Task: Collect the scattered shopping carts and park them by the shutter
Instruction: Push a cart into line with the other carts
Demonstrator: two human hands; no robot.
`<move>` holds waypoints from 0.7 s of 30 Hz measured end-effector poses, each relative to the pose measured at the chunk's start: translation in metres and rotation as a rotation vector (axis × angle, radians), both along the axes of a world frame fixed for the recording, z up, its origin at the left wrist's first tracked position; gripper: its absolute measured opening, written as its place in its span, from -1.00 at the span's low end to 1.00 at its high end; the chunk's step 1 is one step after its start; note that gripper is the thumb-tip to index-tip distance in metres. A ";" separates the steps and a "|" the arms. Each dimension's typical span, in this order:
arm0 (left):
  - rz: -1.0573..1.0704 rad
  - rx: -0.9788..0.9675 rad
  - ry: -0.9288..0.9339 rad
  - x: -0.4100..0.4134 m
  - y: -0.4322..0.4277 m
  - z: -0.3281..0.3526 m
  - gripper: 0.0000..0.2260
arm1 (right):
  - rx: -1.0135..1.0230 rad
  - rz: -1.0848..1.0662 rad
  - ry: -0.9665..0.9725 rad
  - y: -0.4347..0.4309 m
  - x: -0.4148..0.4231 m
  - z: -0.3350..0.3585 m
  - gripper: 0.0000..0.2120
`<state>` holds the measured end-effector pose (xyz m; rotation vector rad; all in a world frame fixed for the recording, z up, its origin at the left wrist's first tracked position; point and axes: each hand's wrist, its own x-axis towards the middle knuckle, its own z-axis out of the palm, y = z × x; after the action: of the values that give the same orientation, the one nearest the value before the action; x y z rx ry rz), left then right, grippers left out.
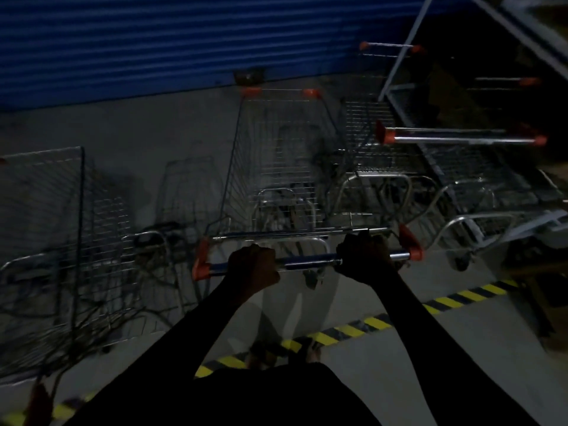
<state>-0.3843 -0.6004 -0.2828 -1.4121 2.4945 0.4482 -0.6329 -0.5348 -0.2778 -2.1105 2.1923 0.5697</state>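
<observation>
Gripping handle bar point(310, 261) of shopping cart point(276, 155) w/ both hands: left hand point(253, 267) curled round it left of ctr, right hand point(364, 256) wrapped round it nearer the orange end cap point(410, 245), both fully closed on the bar, nothing else held. Straight ahead of the grip: cart's wire basket, nose pointing at blue shutter point(153, 41), near it, contact unclear. Just right of the grip: second cart point(461, 139), orange-capped bar showing, side by side w/ the held one; third cart point(388, 45) beyond that, nearer shutter, beside grey metal frame point(402, 56). Left of the grip: another wire cart point(58, 204), dim and blurred. Below and behind the hands: yellow-black floor tape point(353, 330) running diag across concrete.
</observation>
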 end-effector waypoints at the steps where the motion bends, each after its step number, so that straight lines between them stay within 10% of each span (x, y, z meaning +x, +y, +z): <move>1: 0.022 0.010 -0.014 0.000 -0.001 -0.001 -0.67 | 0.028 0.012 0.007 -0.003 0.000 -0.001 -0.65; 21: 0.052 -0.153 -0.107 0.013 -0.234 -0.001 -0.70 | -0.045 0.037 -0.068 -0.247 0.017 0.007 -0.66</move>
<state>-0.3718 -0.8346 -0.2835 -1.5175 2.4553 0.1886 -0.6157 -0.7815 -0.2703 -2.1632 2.1543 0.4477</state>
